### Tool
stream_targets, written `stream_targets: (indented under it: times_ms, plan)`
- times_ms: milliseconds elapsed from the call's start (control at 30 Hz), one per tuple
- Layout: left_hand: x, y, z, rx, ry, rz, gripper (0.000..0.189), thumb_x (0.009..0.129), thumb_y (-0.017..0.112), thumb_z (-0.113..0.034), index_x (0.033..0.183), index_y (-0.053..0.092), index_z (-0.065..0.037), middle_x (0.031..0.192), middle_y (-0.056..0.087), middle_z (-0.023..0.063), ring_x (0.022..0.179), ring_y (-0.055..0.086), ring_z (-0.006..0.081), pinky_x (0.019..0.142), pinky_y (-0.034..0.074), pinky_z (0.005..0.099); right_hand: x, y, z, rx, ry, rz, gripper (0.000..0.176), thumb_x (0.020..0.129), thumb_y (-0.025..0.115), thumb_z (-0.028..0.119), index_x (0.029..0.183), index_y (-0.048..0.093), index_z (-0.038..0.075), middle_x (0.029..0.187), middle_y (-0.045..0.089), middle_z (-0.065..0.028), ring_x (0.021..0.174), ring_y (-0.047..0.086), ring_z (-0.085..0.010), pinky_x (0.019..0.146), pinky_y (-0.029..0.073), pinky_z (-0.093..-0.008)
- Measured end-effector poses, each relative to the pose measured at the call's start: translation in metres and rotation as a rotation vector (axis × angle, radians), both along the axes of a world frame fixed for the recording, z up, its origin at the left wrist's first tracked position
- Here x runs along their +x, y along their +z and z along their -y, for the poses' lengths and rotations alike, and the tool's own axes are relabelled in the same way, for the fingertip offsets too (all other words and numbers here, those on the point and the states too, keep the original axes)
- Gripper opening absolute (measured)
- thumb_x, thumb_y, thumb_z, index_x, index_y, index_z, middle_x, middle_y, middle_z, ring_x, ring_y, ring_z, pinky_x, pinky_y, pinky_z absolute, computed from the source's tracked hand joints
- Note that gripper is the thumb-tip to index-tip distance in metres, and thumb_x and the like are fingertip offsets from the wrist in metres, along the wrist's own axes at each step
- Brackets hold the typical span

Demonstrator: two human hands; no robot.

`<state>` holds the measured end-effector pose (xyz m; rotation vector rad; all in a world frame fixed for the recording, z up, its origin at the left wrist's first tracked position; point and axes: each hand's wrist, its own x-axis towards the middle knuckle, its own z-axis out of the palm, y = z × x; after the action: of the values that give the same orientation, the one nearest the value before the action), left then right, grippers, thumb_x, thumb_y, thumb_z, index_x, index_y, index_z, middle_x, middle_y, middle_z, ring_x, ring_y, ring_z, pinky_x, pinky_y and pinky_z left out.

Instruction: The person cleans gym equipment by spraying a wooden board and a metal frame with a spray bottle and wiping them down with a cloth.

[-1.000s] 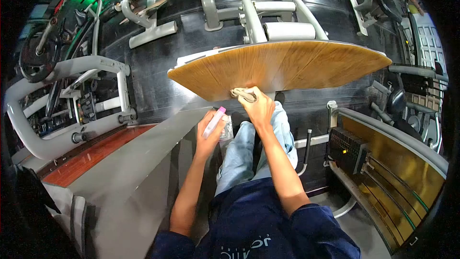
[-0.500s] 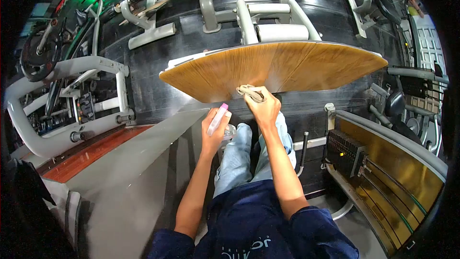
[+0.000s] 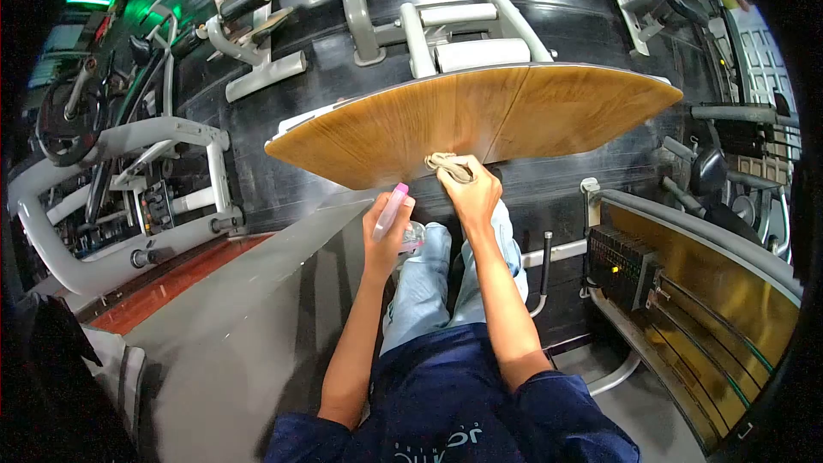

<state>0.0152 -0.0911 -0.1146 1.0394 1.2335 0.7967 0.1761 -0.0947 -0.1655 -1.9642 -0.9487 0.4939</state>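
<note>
My left hand point(image 3: 383, 227) is closed around a clear spray bottle point(image 3: 413, 236) with a pink and white trigger head, held in front of my left knee. In my right hand point(image 3: 477, 195) a bunched beige cloth point(image 3: 449, 166) is pinched, its folds sticking out past the fingertips. The cloth overlaps the lower edge of a wood-grain panel point(image 3: 386, 133) in this view. The panel is wide, with a curved upper edge and seams running across it, and it stands just beyond both hands.
Grey gym machine frames point(image 3: 129, 133) stand at the left, and another frame with a white roller point(image 3: 482, 53) is behind the panel. At my right is a machine with a weight stack point(image 3: 621, 267) and a black-gripped handle point(image 3: 547, 261). A grey ledge point(image 3: 249, 291) runs along my left.
The view has shifted slightly, so the panel and machines sit a little further left and the panel looks tilted differently. Both hands keep their holds and nearly the same places.
</note>
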Motion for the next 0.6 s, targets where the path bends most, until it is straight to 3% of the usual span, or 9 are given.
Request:
stream_targets:
  times_ms: [167,300,367,500,600]
  plan:
    - [0.005,-0.005,0.0,-0.032,-0.036,-0.012,0.013,0.093,0.065,-0.017,0.091,0.064,-0.004,0.072,0.054,-0.0031,0.063,0.05,0.0046,0.058,0.039,0.0224,0.027,-0.004,0.007,-0.144,0.057,0.036,0.023,0.068,0.082,0.024,0.086,0.072,0.014,0.082,0.073,-0.0085,0.074,0.07,-0.0269,0.066,0.054,-0.0351]
    - [0.01,-0.004,-0.002,-0.015,-0.051,-0.001,0.013,0.093,0.065,-0.017,0.09,0.064,-0.004,0.071,0.054,-0.0028,0.063,0.049,0.0047,0.058,0.039,0.0227,0.028,0.035,-0.005,0.006,-0.014,0.057,0.024,0.068,0.082,0.023,0.086,0.072,0.013,0.083,0.073,-0.0085,0.075,0.071,-0.0267,0.067,0.055,-0.0353]
    - [0.015,0.002,-0.002,0.0,-0.066,-0.023,0.015,0.093,0.065,-0.019,0.089,0.064,-0.005,0.071,0.054,-0.0028,0.063,0.049,0.0048,0.059,0.038,0.0226,0.027,0.044,-0.007,0.097,-0.028,-0.044,0.024,0.069,0.081,0.018,0.09,0.073,0.009,0.088,0.074,-0.0088,0.08,0.073,-0.0198,0.073,0.055,-0.0304]
    - [0.021,0.001,-0.001,-0.003,-0.083,-0.023,0.015,0.093,0.065,-0.02,0.088,0.063,-0.006,0.07,0.053,-0.003,0.063,0.048,0.0047,0.059,0.037,0.0227,0.032,0.015,0.004,0.099,-0.051,-0.135,0.023,0.07,0.08,0.018,0.09,0.072,0.008,0.089,0.074,-0.0095,0.081,0.073,-0.0193,0.074,0.055,-0.03]
    - [0.026,0.003,-0.002,-0.054,-0.07,-0.024,0.015,0.092,0.065,-0.02,0.087,0.062,-0.007,0.068,0.052,-0.0036,0.062,0.047,0.0045,0.059,0.037,0.0228,0.053,0.003,0.016,-0.226,-0.138,-0.021,0.024,0.07,0.081,0.025,0.088,0.073,0.012,0.085,0.074,-0.0091,0.079,0.072,-0.0254,0.072,0.055,-0.0343]
